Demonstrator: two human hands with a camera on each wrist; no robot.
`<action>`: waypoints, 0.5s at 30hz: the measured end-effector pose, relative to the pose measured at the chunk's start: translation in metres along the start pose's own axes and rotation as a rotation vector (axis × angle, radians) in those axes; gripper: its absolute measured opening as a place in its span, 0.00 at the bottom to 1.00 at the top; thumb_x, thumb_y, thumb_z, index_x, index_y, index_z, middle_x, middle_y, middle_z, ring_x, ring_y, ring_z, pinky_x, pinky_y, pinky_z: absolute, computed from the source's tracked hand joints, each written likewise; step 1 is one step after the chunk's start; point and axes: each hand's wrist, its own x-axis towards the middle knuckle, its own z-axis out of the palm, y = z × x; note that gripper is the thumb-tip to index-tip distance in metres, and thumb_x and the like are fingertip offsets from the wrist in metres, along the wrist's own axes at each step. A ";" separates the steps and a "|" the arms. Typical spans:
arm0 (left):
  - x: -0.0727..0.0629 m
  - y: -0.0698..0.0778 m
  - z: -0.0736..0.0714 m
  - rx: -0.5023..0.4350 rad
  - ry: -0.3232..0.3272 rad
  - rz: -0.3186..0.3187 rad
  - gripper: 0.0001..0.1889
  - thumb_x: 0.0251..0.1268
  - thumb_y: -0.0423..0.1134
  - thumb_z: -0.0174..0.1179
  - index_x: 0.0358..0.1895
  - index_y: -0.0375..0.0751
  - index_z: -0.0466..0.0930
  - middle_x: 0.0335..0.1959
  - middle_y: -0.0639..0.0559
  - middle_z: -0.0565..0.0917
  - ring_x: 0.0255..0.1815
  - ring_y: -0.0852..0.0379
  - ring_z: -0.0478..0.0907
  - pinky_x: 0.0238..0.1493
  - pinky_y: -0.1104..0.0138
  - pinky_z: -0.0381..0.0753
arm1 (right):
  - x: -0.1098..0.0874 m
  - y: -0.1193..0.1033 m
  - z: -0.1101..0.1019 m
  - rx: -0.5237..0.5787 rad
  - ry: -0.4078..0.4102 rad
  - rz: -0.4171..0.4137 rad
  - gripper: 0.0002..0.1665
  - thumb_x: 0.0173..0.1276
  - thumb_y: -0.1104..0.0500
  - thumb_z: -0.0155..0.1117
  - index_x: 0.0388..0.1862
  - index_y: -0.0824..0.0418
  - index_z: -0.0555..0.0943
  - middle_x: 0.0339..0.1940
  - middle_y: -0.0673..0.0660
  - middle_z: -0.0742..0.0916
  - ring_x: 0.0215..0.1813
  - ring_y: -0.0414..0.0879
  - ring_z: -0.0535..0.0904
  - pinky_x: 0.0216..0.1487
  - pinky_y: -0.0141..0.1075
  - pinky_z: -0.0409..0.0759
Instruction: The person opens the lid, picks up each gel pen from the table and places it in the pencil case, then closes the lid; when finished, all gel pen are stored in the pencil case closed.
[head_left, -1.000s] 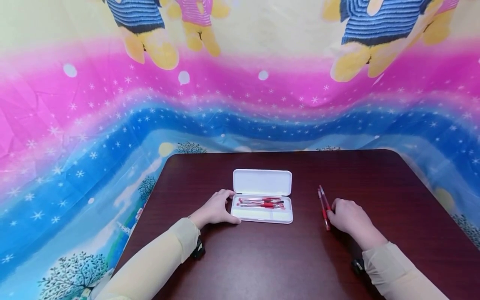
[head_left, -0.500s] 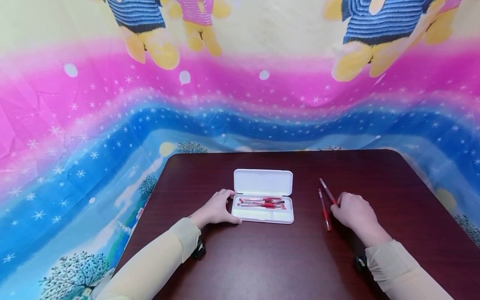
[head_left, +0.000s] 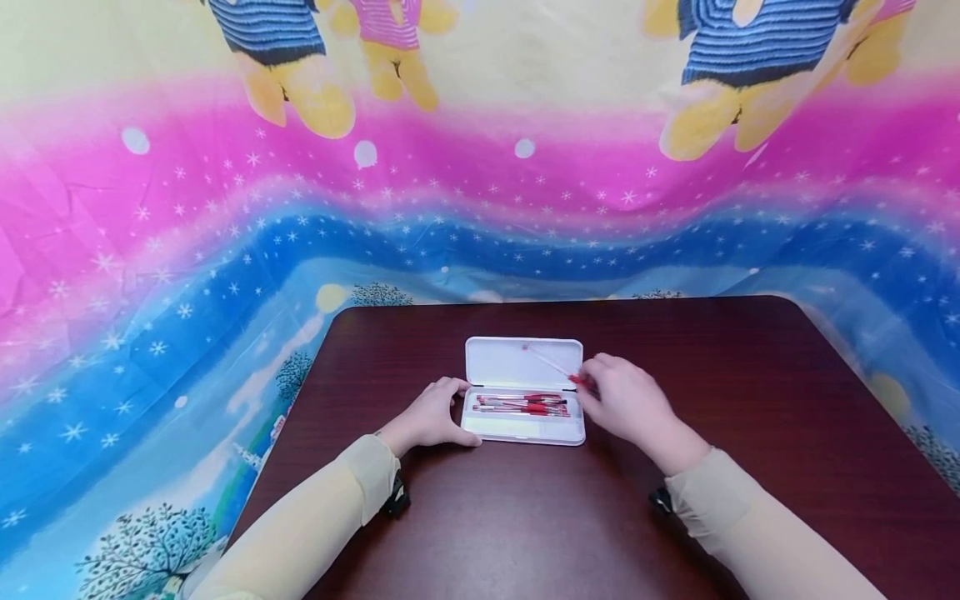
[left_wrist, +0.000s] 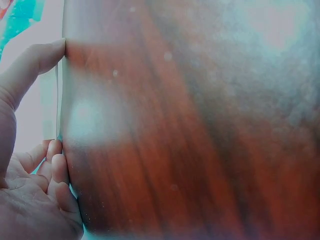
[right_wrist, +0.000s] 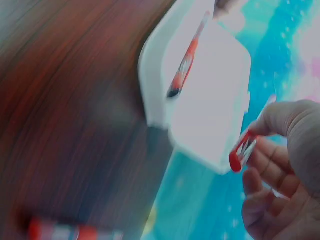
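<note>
A white pencil case lies with its lid raised, and several red pens are in its tray. My left hand holds the case at its left end, thumb at the front corner and fingers by the hinge. In the left wrist view the thumb meets the edge of the pale case. My right hand pinches a clear-barrelled red pen over the case's right end; the far end of the pen overlaps the lid. The right wrist view shows the pen's red end between thumb and fingers.
The case rests on a dark reddish-brown table. Another red pen, blurred, lies on the table in the right wrist view. Behind the table hangs a colourful printed cloth.
My right hand has lifted one red pen from the table on the right and carried it left to the case. My left hand stays at the case's left end.
</note>
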 end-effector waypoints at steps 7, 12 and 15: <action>0.000 -0.001 -0.001 0.000 0.004 -0.001 0.51 0.42 0.57 0.89 0.72 0.41 0.77 0.62 0.49 0.82 0.60 0.50 0.78 0.66 0.54 0.79 | 0.024 -0.031 0.028 -0.061 -0.132 -0.110 0.09 0.67 0.55 0.79 0.42 0.56 0.90 0.38 0.53 0.89 0.39 0.49 0.85 0.46 0.46 0.89; -0.001 0.000 -0.001 0.002 -0.004 -0.007 0.52 0.43 0.58 0.89 0.73 0.41 0.77 0.62 0.48 0.82 0.61 0.49 0.78 0.67 0.53 0.80 | 0.028 -0.035 0.047 -0.128 -0.168 -0.152 0.05 0.68 0.55 0.78 0.38 0.54 0.89 0.37 0.52 0.88 0.39 0.51 0.85 0.44 0.47 0.90; -0.001 0.000 -0.001 0.004 -0.004 -0.007 0.52 0.43 0.58 0.89 0.73 0.42 0.76 0.63 0.48 0.82 0.61 0.50 0.78 0.67 0.53 0.80 | 0.028 -0.035 0.053 -0.158 -0.203 -0.138 0.06 0.70 0.54 0.78 0.39 0.54 0.89 0.38 0.52 0.88 0.39 0.50 0.84 0.44 0.47 0.90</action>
